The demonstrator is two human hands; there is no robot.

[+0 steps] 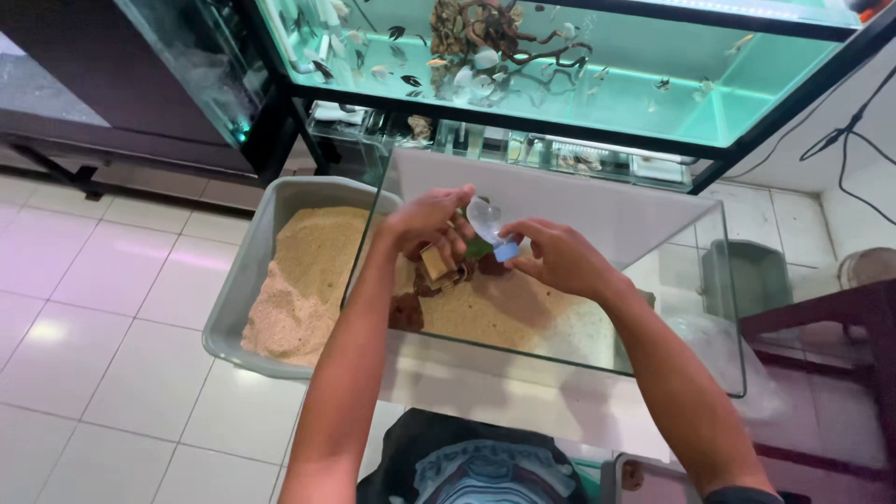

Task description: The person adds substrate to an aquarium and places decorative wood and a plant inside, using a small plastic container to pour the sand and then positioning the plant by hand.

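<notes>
Two bare hands worked over a glass tank [560, 359] that stood on a white tiled floor [103, 308]. Nearest the camera, both forearms reached away from the person's dark printed shirt [476, 467] and crossed the near glass wall. Inside the tank, a layer of sand [509, 313] covered the bottom, with dark brown rocks [408, 310] at its left side. The left hand [425, 222] was clenched on the top of a small clear bottle [485, 222]. The right hand [558, 257] gripped the bottle's blue lower end [507, 250] between thumb and fingers. The bottle was held tilted above the rocks and a green leaf [478, 248]. A small tan block [436, 263] sat just beneath the left hand. Left of the tank, a grey tub [245, 280] held more sand. Far behind, a lit aquarium [579, 65] contained fish and driftwood [485, 33].
</notes>
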